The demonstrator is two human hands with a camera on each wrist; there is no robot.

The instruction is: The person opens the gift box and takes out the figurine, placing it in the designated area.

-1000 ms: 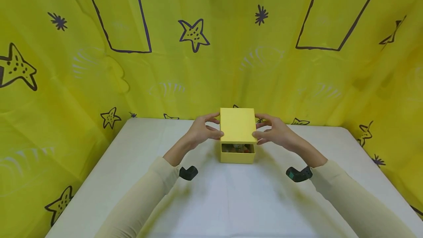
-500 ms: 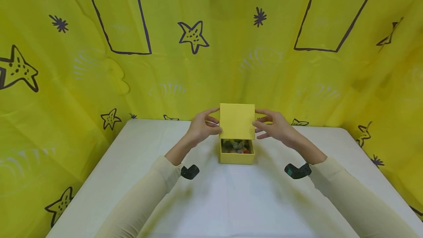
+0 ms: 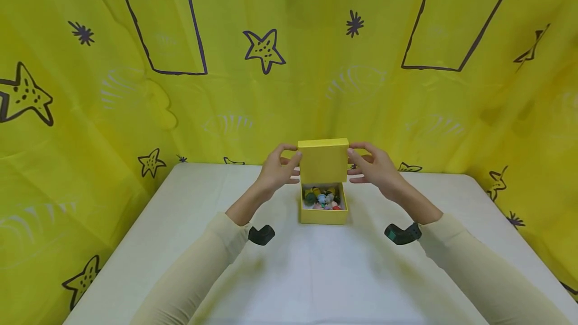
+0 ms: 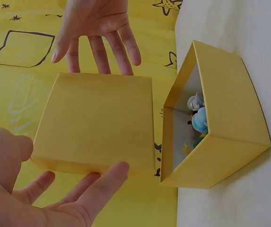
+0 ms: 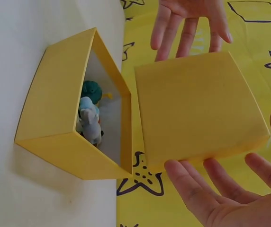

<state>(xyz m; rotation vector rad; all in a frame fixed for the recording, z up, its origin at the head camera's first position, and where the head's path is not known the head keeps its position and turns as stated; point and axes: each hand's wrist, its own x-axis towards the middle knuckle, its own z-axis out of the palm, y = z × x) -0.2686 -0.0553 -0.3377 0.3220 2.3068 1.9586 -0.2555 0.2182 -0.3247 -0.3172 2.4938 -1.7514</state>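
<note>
both the left hand and right hand pinch the yellow lid by opposite sides, neither plainly nearer, with it tipped nearly upright between them, just above the far side of the open yellow box.

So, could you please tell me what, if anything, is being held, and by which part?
The yellow lid, by two opposite sides: the left hand holds one, the right hand the other.

Arms reach forward, hands facing each other, fingers parted.
</note>
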